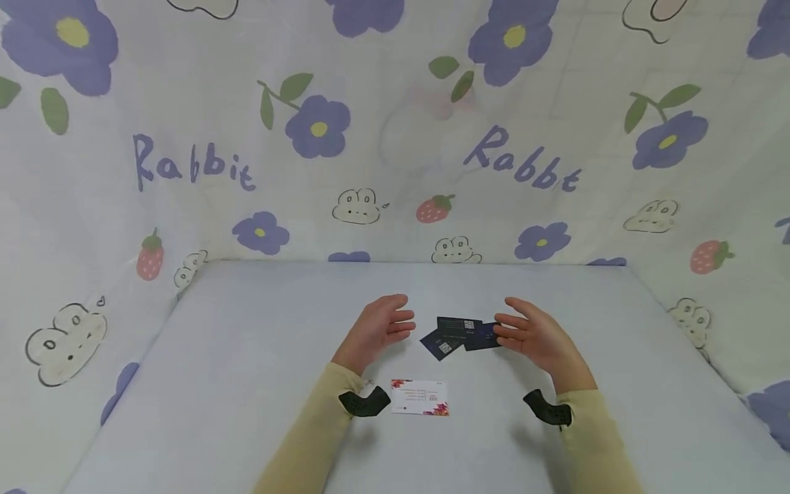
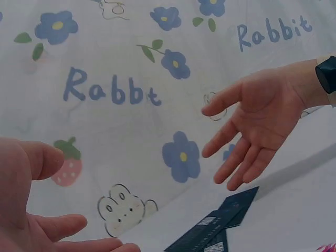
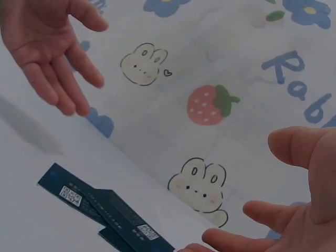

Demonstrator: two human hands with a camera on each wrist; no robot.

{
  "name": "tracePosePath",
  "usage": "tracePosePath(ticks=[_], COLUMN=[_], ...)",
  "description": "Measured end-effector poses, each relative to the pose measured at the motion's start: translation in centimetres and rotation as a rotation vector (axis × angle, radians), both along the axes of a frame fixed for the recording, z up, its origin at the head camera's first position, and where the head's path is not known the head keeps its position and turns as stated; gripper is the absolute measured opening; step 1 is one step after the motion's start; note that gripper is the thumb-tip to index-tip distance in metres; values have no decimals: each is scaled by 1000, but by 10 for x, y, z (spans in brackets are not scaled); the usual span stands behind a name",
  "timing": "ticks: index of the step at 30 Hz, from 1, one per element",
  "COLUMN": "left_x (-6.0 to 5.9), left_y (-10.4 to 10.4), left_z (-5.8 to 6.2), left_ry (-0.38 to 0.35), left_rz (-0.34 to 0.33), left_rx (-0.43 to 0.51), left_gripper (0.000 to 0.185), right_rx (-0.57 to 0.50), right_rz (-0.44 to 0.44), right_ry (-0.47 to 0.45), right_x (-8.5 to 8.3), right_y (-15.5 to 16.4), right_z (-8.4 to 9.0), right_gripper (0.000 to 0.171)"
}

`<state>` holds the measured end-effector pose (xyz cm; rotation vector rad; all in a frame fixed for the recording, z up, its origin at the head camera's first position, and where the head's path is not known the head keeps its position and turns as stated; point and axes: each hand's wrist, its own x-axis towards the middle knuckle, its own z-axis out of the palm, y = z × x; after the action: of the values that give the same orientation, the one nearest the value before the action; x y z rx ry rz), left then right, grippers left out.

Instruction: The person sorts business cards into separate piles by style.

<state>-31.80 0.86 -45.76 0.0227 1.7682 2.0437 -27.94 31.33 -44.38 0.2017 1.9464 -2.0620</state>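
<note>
Several dark blue cards (image 1: 453,333) with small QR codes lie overlapped in a loose fan on the white table. To their left my left hand (image 1: 378,329) hovers with fingers spread and relaxed, holding nothing. On the other side is my right hand (image 1: 535,334), palm inward, its fingers loosely extended; its fingertips overlap the edge of the rightmost card in the head view. Both palms face each other across the cards, as the left wrist view shows with the right hand (image 2: 262,118). Nearer to me lies a white card (image 1: 420,398) with red and orange floral corners.
The white tabletop (image 1: 247,357) runs back to a hanging cloth (image 1: 395,171) printed with blue flowers, rabbits and strawberries, which also encloses the sides. A black band (image 1: 364,402) wraps the left wrist, and another black band (image 1: 548,409) the right.
</note>
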Motion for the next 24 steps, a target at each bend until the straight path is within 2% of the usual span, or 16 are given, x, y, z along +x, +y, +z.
tracePosePath(ticks=[5,10,14,24], left_x=[-5,-3,-1,0], left_y=[31,48,51,51], left_z=[-19,-32,-34,-35], left_ry=[-73,-79,-73,-75], left_rz=[-9,-47,-52,-59], left_rx=[35,84,83,60], left_gripper=[64,70,71,71], right_rx=[-17,-38,-45,-16], right_rz=[-16,-43,-56,-20], right_ry=[-39,-57,-72,-64], right_x=[-5,-7,-9,-10], right_y=[-4,-2,-3,-8], right_z=[-13,-18,-21,-24], right_gripper=[74,71,71,72])
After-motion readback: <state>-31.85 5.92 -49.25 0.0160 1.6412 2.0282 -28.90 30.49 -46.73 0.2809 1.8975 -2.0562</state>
